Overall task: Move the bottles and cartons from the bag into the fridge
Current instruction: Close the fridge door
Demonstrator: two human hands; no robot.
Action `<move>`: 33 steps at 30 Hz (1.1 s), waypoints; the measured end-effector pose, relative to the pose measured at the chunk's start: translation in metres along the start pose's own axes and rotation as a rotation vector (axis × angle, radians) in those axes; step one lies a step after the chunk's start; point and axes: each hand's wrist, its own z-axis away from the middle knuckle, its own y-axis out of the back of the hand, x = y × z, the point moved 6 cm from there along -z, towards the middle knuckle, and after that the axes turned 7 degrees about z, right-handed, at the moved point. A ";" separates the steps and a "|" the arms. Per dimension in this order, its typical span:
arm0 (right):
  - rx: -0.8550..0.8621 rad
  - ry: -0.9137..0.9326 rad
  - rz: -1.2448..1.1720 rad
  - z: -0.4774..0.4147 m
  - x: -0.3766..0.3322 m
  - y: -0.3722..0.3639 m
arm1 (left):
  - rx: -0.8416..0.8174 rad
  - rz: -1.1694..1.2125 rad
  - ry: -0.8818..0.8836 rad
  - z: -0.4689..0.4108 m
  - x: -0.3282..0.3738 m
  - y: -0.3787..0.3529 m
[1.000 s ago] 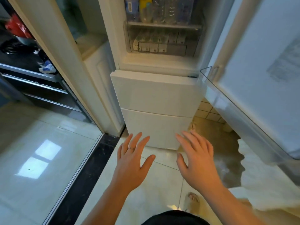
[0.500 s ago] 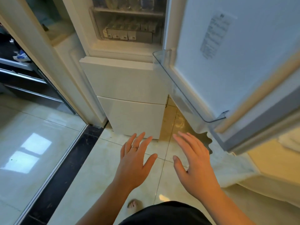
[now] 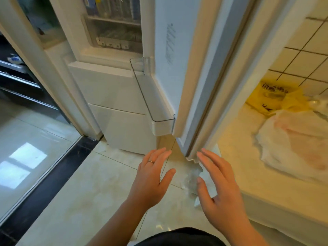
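Observation:
The white fridge (image 3: 113, 89) stands ahead with its upper door (image 3: 177, 68) swung open towards me. Bottles (image 3: 113, 8) stand on an inner shelf, and several small cartons (image 3: 113, 44) lie in the clear drawer below. The door's clear bin (image 3: 152, 103) holds nothing. A white plastic bag (image 3: 292, 148) and a yellow bag (image 3: 271, 98) lie on a pale surface at the right. My left hand (image 3: 150, 180) and my right hand (image 3: 218, 183) hover over the floor below the door edge, fingers spread, holding nothing.
Pale floor tiles (image 3: 88, 201) lie under my hands, with a black threshold strip (image 3: 53, 178) and a sliding glass door track at the left. A dark shelf unit (image 3: 17, 77) stands far left. Tiled wall (image 3: 305, 55) rises behind the bags.
My view has swung right: the fridge slid left and the bags on the right surface came into sight. Both hands stay spread and empty in front of me.

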 end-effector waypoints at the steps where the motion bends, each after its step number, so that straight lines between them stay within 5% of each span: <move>1: 0.044 -0.014 -0.002 0.002 0.006 0.010 | 0.004 0.015 -0.001 -0.002 0.007 -0.005; 4: 0.096 -0.091 -0.008 0.001 0.022 0.028 | 0.002 0.056 0.005 -0.007 0.026 -0.016; 8: -0.048 -0.230 -0.153 -0.011 0.040 0.016 | -0.008 0.092 0.025 -0.014 0.044 -0.022; 16: -0.095 -0.241 -0.188 -0.023 0.040 -0.003 | 0.006 0.111 0.095 -0.018 0.045 -0.011; 33: -0.401 0.157 -0.240 -0.061 -0.096 -0.134 | 0.399 0.431 0.405 0.016 -0.080 0.117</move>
